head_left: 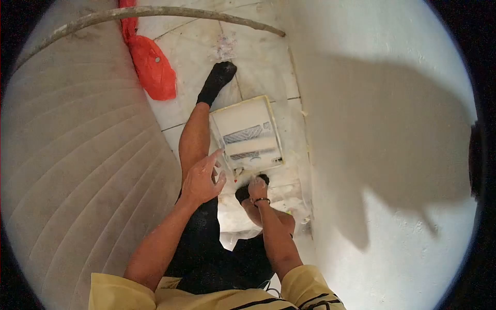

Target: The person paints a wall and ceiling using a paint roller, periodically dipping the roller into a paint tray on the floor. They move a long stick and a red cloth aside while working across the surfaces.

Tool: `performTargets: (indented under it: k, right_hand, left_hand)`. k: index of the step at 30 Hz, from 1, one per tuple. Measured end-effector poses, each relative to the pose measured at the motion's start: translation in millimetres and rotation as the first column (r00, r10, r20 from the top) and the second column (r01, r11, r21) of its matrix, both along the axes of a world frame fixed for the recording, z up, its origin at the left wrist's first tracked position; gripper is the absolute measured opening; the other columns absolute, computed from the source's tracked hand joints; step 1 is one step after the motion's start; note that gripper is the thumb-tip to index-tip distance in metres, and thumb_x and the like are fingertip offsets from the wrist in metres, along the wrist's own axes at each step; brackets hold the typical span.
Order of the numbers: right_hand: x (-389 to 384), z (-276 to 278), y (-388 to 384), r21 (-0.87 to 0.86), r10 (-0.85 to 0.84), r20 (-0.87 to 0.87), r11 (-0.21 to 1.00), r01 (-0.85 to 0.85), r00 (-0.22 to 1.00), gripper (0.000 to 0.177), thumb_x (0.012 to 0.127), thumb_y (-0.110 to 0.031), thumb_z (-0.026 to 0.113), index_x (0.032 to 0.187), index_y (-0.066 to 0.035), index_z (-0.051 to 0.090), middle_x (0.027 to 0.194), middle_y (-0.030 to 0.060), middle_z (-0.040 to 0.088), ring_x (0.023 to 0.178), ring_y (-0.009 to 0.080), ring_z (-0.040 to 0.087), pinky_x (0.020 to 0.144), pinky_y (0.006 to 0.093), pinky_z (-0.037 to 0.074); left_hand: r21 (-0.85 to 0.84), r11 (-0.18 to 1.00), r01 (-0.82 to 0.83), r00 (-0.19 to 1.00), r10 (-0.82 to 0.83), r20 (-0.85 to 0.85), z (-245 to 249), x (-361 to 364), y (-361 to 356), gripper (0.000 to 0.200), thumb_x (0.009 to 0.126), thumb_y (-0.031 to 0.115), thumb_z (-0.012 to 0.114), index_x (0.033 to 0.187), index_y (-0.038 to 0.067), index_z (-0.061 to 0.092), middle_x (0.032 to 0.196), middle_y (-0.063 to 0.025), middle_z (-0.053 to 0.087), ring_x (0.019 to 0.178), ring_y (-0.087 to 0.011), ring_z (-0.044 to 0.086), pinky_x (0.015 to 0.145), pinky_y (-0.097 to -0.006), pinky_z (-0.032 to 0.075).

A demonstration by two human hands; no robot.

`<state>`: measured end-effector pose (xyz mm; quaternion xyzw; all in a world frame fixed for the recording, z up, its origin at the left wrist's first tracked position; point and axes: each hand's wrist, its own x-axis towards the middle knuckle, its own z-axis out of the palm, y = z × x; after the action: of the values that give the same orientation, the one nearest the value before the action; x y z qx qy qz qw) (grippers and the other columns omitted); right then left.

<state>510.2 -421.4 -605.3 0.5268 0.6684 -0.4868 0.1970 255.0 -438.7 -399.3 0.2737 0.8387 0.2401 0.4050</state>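
My left hand (pixel 202 182) hovers over my shin with its fingers apart, whitish dust on the fingertips. Its index finger points at the left edge of a flat white rectangular piece (pixel 240 118) with yellowish edges and grey patterned shapes, which lies on the floor. Just below that piece, my right hand (pixel 258 188) is closed, knuckles up, beside my foot in a black sock (pixel 242 195); what it holds, if anything, is hidden. A dark bracelet (pixel 262 201) circles the right wrist. A tiny red spot (pixel 235 181) shows between the hands.
Pale floor tiles (pixel 181 57) carry whitish smears. A padded beige surface with stitched lines (pixel 88 155) rises on the left, a white wall (pixel 372 155) on the right. A red plastic bag (pixel 155 70) lies ahead at left. A curved stick (pixel 155 10) spans the top.
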Motion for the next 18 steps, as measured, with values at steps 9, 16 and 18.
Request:
performTargets:
  k: [9,16,18]
  right_hand:
    - [-54,46,41,-0.013,-0.002,0.002,1.0,0.002,1.0,0.048,0.094,-0.039,0.046,0.091,0.007,0.06,0.082,0.0308,0.061,0.08,0.0464,0.06,0.071,0.05,0.048]
    - [20,67,18,0.0,0.293,0.064,0.956,-0.293,0.954,0.027,0.09,-0.025,0.051,0.098,-0.001,0.061,0.082,0.0189,0.063,0.074,0.0355,0.062,0.063,0.0481,0.049]
    - [26,56,14,0.001,0.173,0.065,0.985,-0.173,0.983,0.033,0.091,-0.03,0.049,0.089,0.001,0.059,0.08,0.0234,0.061,0.075,0.041,0.06,0.066,0.0497,0.048]
  left_hand:
    - [0.032,0.999,0.014,0.999,-0.013,-0.037,1,-4,3,0.058,0.076,0.01,0.065,0.13,0.004,0.047,0.084,-0.0152,0.062,0.063,-0.0251,0.061,0.062,-0.0364,0.051]
    - [-0.05,0.998,0.026,1.0,-0.027,-0.015,5,-8,7,0.059,0.075,0.008,0.064,0.131,0.006,0.047,0.089,-0.0151,0.064,0.065,-0.0218,0.063,0.063,-0.0329,0.052]
    - [-0.051,0.998,0.024,1.0,-0.025,-0.007,6,-10,8,0.058,0.075,0.008,0.064,0.131,0.005,0.047,0.088,-0.0151,0.063,0.065,-0.0216,0.062,0.064,-0.0331,0.052]
